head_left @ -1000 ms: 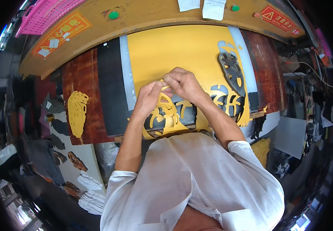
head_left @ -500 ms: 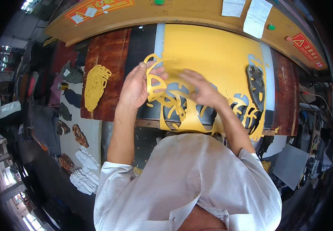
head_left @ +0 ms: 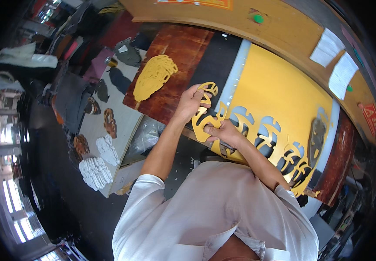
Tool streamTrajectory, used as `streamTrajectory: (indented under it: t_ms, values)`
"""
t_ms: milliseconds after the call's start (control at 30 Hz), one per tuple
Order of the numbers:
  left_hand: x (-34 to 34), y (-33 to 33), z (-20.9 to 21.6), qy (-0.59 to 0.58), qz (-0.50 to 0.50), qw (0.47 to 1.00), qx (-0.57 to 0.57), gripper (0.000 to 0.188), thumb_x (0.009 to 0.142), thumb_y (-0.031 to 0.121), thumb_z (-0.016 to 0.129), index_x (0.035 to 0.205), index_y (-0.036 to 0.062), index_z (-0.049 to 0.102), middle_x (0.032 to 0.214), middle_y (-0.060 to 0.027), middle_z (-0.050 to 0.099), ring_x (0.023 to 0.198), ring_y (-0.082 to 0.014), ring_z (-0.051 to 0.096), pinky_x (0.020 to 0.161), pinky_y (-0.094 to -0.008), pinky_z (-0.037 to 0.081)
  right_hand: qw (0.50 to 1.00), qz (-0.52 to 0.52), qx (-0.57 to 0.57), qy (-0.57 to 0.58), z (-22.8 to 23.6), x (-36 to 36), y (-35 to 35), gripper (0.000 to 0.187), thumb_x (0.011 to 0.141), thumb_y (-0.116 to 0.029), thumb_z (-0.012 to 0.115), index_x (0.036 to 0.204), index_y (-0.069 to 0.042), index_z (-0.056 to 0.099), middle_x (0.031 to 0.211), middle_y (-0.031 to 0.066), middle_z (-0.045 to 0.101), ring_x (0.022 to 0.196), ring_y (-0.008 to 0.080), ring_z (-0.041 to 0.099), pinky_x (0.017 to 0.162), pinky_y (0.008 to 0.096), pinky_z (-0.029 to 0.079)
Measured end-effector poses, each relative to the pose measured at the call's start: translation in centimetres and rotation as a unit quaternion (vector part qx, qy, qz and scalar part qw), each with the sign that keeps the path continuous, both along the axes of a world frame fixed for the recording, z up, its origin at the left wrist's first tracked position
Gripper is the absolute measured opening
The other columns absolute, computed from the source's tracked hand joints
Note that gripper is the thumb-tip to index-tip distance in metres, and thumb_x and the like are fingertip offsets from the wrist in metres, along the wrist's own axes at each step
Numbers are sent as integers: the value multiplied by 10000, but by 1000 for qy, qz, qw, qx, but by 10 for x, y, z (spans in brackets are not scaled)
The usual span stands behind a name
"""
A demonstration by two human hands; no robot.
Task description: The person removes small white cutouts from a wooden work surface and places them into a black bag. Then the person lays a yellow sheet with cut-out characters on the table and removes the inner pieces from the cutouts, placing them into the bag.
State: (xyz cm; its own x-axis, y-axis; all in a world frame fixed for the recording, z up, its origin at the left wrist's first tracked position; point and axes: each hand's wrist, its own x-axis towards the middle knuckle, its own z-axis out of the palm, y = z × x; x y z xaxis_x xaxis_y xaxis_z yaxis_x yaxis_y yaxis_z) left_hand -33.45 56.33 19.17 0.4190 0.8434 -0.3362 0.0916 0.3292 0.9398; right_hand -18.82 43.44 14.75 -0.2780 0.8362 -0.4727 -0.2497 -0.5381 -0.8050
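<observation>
A yellow cut-out shoe-upper piece point(head_left: 199, 132) with curved straps and openings hangs between my two hands near the front edge of the work table. My left hand point(head_left: 188, 103) pinches its upper end. Closed on the lower end is my right hand point(head_left: 229, 132), thumb on top. Beneath and right of my right hand lies a yellow sheet point(head_left: 279, 78), with several strap-shaped holes along its near side. A dark, shoe-shaped cutting die point(head_left: 316, 138) rests on the sheet's right part. Similar yellow pieces form a pile point(head_left: 152, 80) on the reddish-brown board to the left.
A machine beam point(head_left: 283, 32) with papers and a green button spans the far side. To the left, a side table point(head_left: 129, 128) holds white point(head_left: 95, 174), brown point(head_left: 109, 123) and dark cut pieces, plus a small can point(head_left: 111, 62).
My right hand, blurred and apart from the piece before, now grips its lower end. My left hand keeps hold of the piece. The whole view has turned, with the table now slanting down to the right.
</observation>
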Motion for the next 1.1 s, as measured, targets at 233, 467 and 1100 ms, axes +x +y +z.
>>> streamTrajectory:
  t_ms: [233,467,1100]
  values:
    - [-105,141,14,113,-18,987,116,356,1151,293,476,1373,67,638,1042,-73,751,682,-128,689,616,-272,581,997,62,48,8,-11,-12,10,547,1016,-162,725,1484,52,541,1249,104,712,1097,193,693,963,350,578]
    - [-129,298,-18,534,-42,769,349,666,988,396,641,1486,-29,518,1382,-290,645,1217,-457,648,1075,-501,488,923,-196,125,-307,21,137,-60,327,981,-133,762,1288,-32,718,1195,70,730,1018,139,686,907,311,563]
    - [376,-86,-78,163,-368,683,609,697,916,385,740,1443,-16,523,1565,-255,451,1495,-455,365,1215,-629,262,684,-364,-23,-632,30,377,-186,682,778,-335,841,1394,-83,693,1562,203,491,1415,373,505,1162,419,431]
